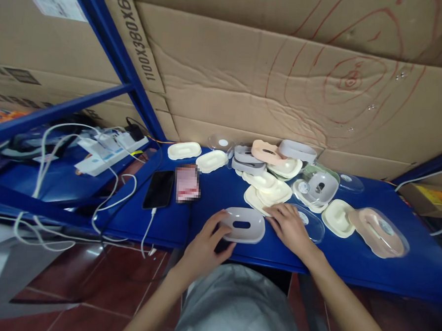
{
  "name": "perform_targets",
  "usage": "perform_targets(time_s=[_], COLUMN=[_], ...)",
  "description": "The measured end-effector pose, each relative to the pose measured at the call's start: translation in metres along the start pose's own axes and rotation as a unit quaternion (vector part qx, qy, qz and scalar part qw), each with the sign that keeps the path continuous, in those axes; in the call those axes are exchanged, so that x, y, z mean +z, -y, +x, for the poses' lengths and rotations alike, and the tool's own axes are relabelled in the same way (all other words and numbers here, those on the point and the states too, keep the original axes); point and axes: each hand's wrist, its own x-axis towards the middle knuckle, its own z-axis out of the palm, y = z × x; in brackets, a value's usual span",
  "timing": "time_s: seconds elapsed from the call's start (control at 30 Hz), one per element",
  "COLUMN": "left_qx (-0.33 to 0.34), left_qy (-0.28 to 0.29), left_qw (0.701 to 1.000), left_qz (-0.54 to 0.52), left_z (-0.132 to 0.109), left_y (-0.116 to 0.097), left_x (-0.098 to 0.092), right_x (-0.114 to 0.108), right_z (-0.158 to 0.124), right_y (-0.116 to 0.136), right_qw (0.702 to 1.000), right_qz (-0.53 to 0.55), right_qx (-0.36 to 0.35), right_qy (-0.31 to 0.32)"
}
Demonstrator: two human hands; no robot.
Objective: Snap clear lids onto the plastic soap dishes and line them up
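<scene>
One grey tray [252,232], left hand [205,246] gripping; right hand [288,227] partly covers clear lid [314,228]

Left hand [205,246] curled, fingers bent; right hand [290,227] flat, palm down.

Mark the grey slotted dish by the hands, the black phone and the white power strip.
grey oval plastic dish with a slot [245,236]: head view, front rim below the slot.
black smartphone [159,189]: head view, middle of its screen.
white power strip [108,155]: head view, middle of its top face.

Phone [159,189], power strip [110,152], cardboard wall [248,73]
</scene>
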Motion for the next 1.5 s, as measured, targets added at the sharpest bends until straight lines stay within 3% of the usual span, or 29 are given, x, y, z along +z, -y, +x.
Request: perform_targets(time_s=[0.07,0.27,0.4,0.53,0.73,0.9,1.03,1.17,1.37,1.5], left_qx=[-0.002,-0.074,-0.066,-0.055,-0.056,-0.042,-0.027,0.008,0.036,0.027], left_qy=[-0.001,-0.101,-0.065,-0.043,-0.081,-0.022,0.008,0.05,0.085,0.101], left_qw=[0.999,0.988,0.993,0.994,0.991,0.995,0.996,0.997,0.994,0.993], left_qz=[-0.039,-0.086,-0.067,-0.079,-0.086,-0.092,-0.08,-0.062,-0.063,-0.05], left_z=[-0.001,-0.001,0.009,0.024,0.03,0.019,0.019,0.024,0.021,0.021], left_y=[0.002,0.005,0.004,0.002,0.0,-0.001,0.0,0.003,0.009,0.011], left_x=[-0.003,-0.005,-0.002,-0.003,0.0,0.004,0.001,-0.007,-0.01,-0.004], right_x=[-0.003,-0.017,-0.023,-0.023,-0.02,-0.017,-0.016,-0.017,-0.016,-0.014], right_z=[-0.005,-0.018,-0.024,-0.026,-0.029,-0.035,-0.037,-0.035,-0.037,-0.033], right_y=[-0.001,0.021,0.03,0.023,0.024,0.027,0.022,0.022,0.026,0.024], right_qw=[1.0,0.993,0.985,0.977,0.978,0.977,0.983,0.993,0.988,0.992], right_qz=[0.02,0.093,0.124,0.155,0.119,0.136,0.106,0.048,0.049,0.054], right_qx=[0.001,-0.079,-0.117,-0.145,-0.172,-0.162,-0.101,-0.094,-0.111,-0.09], right_qy=[-0.007,0.006,0.033,0.015,0.022,-0.037,-0.108,-0.058,-0.091,-0.074])
